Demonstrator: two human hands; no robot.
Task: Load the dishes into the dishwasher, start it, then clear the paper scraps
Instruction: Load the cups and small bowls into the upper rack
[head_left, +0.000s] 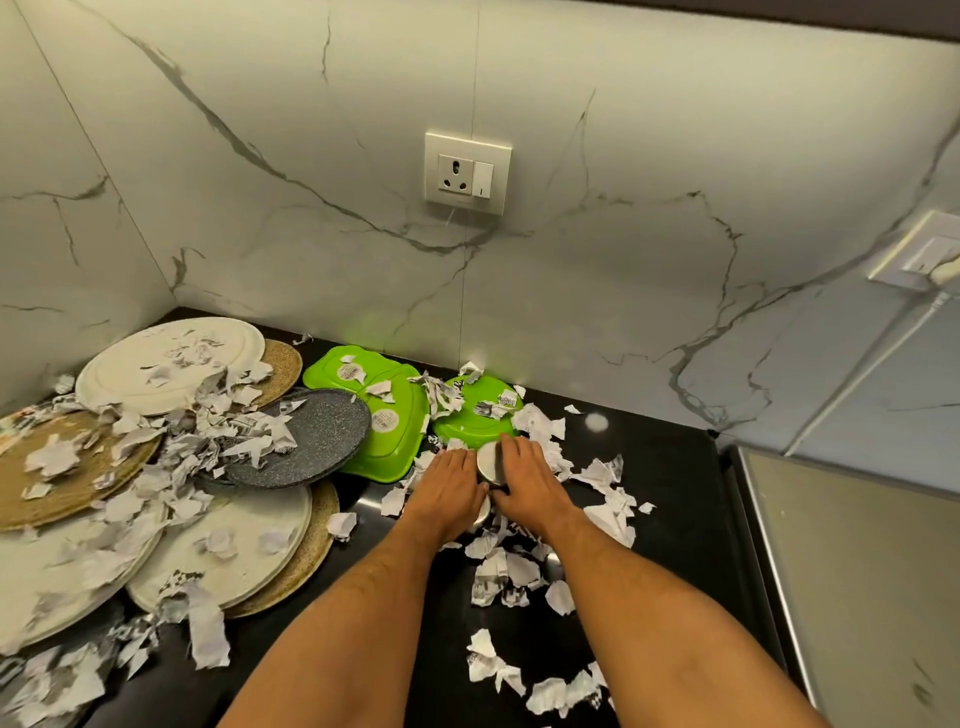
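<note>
We see our left hand (451, 480) and right hand (527, 474) laid on small steel bowls (491, 461) on the black counter (670, 467), fingers seemingly curled round them. Round stickers on the green plates (382, 415) are too small to read; paper scraps (506, 571) lie all about.

Black counter (670, 467) — plates (171, 369), paper scraps (498, 571)

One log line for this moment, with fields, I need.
stage: collecting dishes | left hand and right hand: on steel cups | paper scraps: uncleared | dishwasher: unseen
</note>
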